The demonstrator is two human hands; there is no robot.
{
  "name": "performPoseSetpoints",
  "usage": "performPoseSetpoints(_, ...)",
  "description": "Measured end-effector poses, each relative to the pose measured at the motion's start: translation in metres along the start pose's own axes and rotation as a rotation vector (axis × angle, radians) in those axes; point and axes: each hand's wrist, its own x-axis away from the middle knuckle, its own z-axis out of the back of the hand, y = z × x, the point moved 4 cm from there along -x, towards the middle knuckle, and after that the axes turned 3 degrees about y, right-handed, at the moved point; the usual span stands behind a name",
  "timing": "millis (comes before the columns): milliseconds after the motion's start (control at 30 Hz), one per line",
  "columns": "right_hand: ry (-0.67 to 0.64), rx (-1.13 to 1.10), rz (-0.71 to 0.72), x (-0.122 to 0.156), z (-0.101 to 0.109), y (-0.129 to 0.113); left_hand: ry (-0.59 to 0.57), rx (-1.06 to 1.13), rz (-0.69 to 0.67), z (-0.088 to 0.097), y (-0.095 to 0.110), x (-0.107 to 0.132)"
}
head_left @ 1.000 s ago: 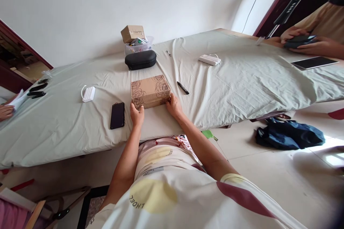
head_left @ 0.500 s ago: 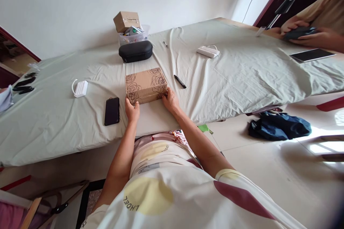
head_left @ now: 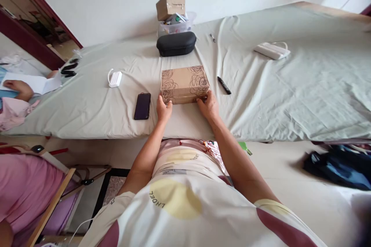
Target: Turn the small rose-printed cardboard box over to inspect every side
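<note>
Centre frame, a rectangular cardboard box [head_left: 184, 83] with printed roses lies flat on the table [head_left: 275, 92], near its front edge. The left hand [head_left: 164, 109] and right hand [head_left: 208, 105] clasp its near corners, fingers curled. A glossy phone [head_left: 142, 106] lies left, a pen [head_left: 224, 85] right; wrinkled cloth between stays bare.

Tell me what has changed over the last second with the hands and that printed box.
Little besides the view: the camera swung left, so the person with a device at the far right dropped out and another person's hand on papers shows at the left. The left hand and right hand stay at the near corners of the printed cardboard box. The phone and marker lie where they did beside it.
</note>
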Motion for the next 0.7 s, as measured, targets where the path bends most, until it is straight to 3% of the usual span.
performPoseSetpoints(333, 0.031, -0.084, 0.081, 0.005, 0.019, -0.032, 0.029, 0.095, -0.141, -0.004, 0.013, 0.008)
performPoseSetpoints(500, -0.134, -0.244, 0.237, 0.016, 0.024, -0.054, 0.011, 0.088, -0.193, -0.011, 0.012, 0.009)
performPoseSetpoints(600, -0.214, -0.189, 0.330, 0.025, 0.021, -0.064, -0.018, 0.063, -0.233, -0.014, 0.013, 0.011)
performPoseSetpoints(700, -0.067, -0.130, 0.305, 0.025, 0.024, -0.063, 0.000, 0.087, -0.240, -0.010, 0.014, 0.010)
